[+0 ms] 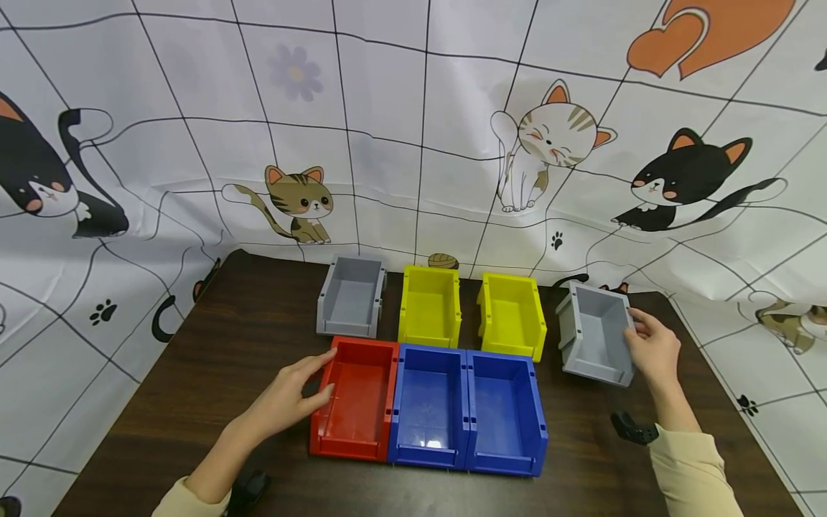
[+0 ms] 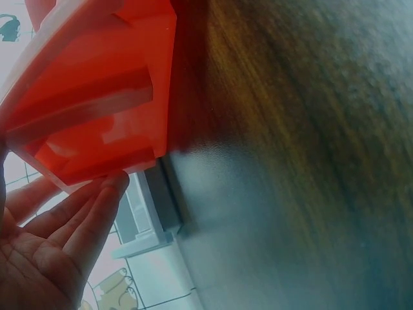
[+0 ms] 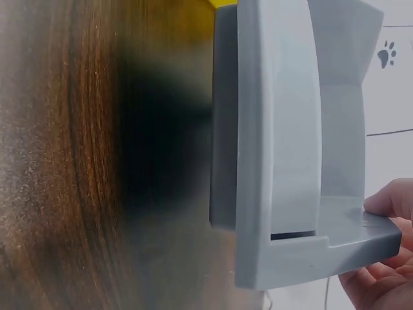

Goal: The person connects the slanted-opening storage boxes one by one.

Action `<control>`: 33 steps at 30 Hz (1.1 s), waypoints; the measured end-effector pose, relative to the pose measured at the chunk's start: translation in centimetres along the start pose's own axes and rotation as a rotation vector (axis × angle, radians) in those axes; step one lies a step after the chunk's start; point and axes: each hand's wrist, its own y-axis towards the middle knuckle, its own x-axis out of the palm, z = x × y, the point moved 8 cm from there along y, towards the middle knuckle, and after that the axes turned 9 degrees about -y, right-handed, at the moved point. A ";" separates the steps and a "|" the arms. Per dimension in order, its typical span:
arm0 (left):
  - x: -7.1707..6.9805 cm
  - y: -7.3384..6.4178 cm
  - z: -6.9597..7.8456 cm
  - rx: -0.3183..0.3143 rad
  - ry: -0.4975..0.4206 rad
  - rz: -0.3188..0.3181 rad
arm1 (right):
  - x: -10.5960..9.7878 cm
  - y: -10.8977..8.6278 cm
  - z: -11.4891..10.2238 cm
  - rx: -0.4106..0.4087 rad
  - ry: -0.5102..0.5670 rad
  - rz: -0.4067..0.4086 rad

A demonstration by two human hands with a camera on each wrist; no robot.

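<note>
My right hand (image 1: pixel 655 350) pinches the right wall of a grey plastic storage bin (image 1: pixel 598 332), thumb over the rim and fingers outside. The bin hangs tilted just above the table, and the right wrist view shows a gap with shadow under the grey bin (image 3: pixel 290 129). On the left, my left hand (image 1: pixel 284 395) reaches to a red bin (image 1: pixel 355 391), its fingers extended along the left wall and the thumb near that wall. In the left wrist view, fingertips (image 2: pixel 115 181) touch the outside of the red bin (image 2: pixel 103 123).
Two blue bins, a left one (image 1: pixel 431 402) and a right one (image 1: pixel 504 409), stand against the red bin in a row. Behind them are two yellow bins (image 1: pixel 430 305) (image 1: pixel 512 312) and another grey bin (image 1: pixel 352 294). A cat-print cloth (image 1: pixel 388 165) hangs behind the dark wooden table (image 1: pixel 213 345).
</note>
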 end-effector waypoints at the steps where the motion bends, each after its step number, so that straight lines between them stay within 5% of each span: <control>1: 0.0 0.0 0.0 -0.001 -0.001 0.000 | -0.2 -0.1 -0.1 -0.004 0.003 0.003; 23: 0.1 0.0 -0.1 0.013 -0.010 0.006 | -2.0 -4.1 -2.9 -0.070 0.145 -0.011; 30: 0.2 0.0 -0.2 0.005 -0.013 0.002 | -3.1 -5.7 -3.8 -0.070 0.083 -0.017; 33: 0.2 0.0 -0.2 0.000 -0.013 0.000 | -2.8 -5.8 -2.6 -0.086 0.108 -0.022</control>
